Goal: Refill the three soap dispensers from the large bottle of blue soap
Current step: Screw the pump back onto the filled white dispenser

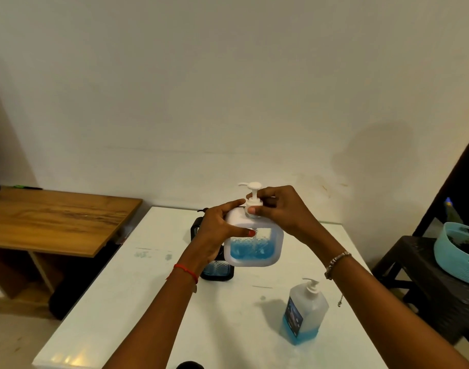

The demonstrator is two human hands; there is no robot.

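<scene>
Nearest to you, below and right of your right wrist, the large bottle (pixel 305 312) stands upright on the white table (pixel 148 302). Its pump is on and the blue soap is low, roughly the bottom quarter. No fingers are on it.

Further out, between your hands, is the white dispenser (pixel 254 251), upright and seemingly lifted off the table. Its clear window shows blue soap in the lower half only.
- Left hand (pixel 217 227): fingers curled round the body's left shoulder, thumb across the front at the window's top edge, forefinger stretched toward the neck.
- Right hand (pixel 278 211): thumb and fingertips pinching the pump collar (pixel 253 202) at the neck. The nozzle points left above them.

Handling, as a guess: rigid plastic, light at this fill, smooth, and slick if any soap has run. Keep your left grip on the shoulder, not the window. Turn at the collar, never the thin pump stem. The liquid will slosh, so hold it level. Expect the dip tube to come out dripping.

Under your left wrist is a dark dispenser (pixel 217 271) with blue showing through its front. Beyond your left knuckles is a second dark dispenser (pixel 195 227), its fill hidden.

Farthest out, a wooden desk (pixel 55 217) lies left of your left hand, and a blue basket (pixel 451 249) sits on a dark stool (pixel 414 265) right of your right arm.
</scene>
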